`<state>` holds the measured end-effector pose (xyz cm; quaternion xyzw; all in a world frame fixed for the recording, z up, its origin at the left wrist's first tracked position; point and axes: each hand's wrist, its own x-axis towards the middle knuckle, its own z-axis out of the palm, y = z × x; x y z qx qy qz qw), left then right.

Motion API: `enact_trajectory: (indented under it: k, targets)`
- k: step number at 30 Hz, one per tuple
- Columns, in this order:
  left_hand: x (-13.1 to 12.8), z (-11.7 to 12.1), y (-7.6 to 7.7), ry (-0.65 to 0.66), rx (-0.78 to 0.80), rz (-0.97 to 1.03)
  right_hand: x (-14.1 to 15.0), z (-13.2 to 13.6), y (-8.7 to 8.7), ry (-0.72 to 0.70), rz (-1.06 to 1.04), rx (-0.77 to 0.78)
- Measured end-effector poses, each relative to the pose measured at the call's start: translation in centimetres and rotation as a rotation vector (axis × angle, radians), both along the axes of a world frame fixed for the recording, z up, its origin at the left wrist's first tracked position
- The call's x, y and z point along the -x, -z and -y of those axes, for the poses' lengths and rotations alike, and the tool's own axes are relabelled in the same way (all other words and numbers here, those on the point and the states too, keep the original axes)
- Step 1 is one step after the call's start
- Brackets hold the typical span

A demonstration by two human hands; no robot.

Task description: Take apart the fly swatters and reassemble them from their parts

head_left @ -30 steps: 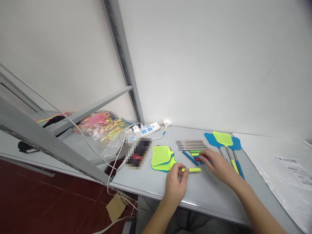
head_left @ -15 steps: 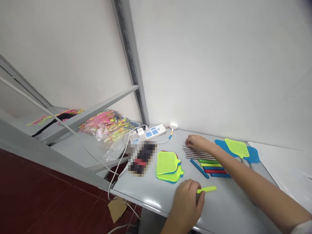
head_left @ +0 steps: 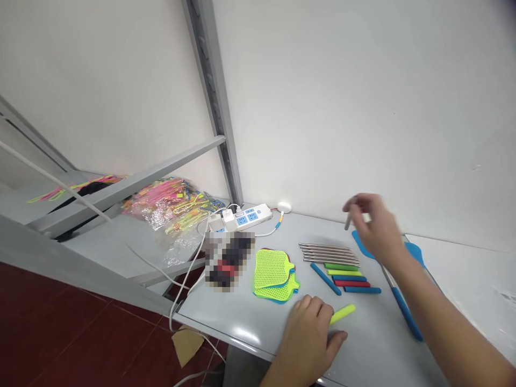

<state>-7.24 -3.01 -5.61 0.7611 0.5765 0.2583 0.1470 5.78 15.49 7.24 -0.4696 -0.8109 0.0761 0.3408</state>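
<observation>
My left hand [head_left: 308, 338] is closed on one end of a yellow-green handle tube [head_left: 343, 313] just above the table's front part. Raised near the wall, my right hand [head_left: 371, 220] pinches a metal rod [head_left: 349, 219], most of which is hidden by the hand. Several like metal rods [head_left: 328, 253] lie side by side on the table. In front of them are handle tubes in green, yellow-green, blue and red [head_left: 351, 284], plus a slanted blue tube [head_left: 325, 278]. Perforated fly swatter heads [head_left: 274, 267] are stacked left of the rods. Under my right forearm lie blue fly swatters [head_left: 405, 312], partly hidden.
A white power strip [head_left: 252, 216] with plugs and cables stands at the back, behind a pixelated dark object [head_left: 231, 260]. Bagged coloured cords [head_left: 173, 207] lie on the left beyond a grey metal rack bar [head_left: 133, 180]. White sheeting [head_left: 459, 279] covers the right side.
My right hand has lifted a metal rod from the row and moved right and up with it. My left hand stays near the same place with the tube, which has tilted slightly.
</observation>
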Motion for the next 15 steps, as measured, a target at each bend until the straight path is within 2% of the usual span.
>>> enact_trajectory:
  k: [2, 4, 5, 8, 10, 12, 15]
  targets:
    - [-0.2, -0.4, 0.1, 0.000, -0.006, -0.058, -1.7, 2.7, -0.7, 0.003, -0.636, -0.137]
    - [-0.4, -0.7, 0.3, -0.002, -0.024, -0.102, -2.9, 5.5, 0.0, 0.027, -1.121, -0.145]
    - [-0.4, -0.8, 0.4, 0.003, -0.033, -0.102, -3.5, 6.8, 0.8, 0.055, -1.285, -0.088]
    - [0.0, -0.8, 0.6, -0.008, -0.031, -0.011, -4.7, 9.7, 3.8, 0.201, -1.563, 0.003]
    - [0.4, -0.7, 0.6, -0.044, 0.014, 0.090, -5.2, 10.6, 5.2, 0.257, -1.687, 0.067]
    - [0.9, -0.6, 0.4, -0.084, 0.082, 0.193, -5.5, 10.7, 5.7, 0.250, -1.760, 0.158]
    - [1.3, -0.7, -0.2, -0.104, 0.205, 0.295, -5.2, 10.2, 4.7, 0.201, -1.774, 0.168]
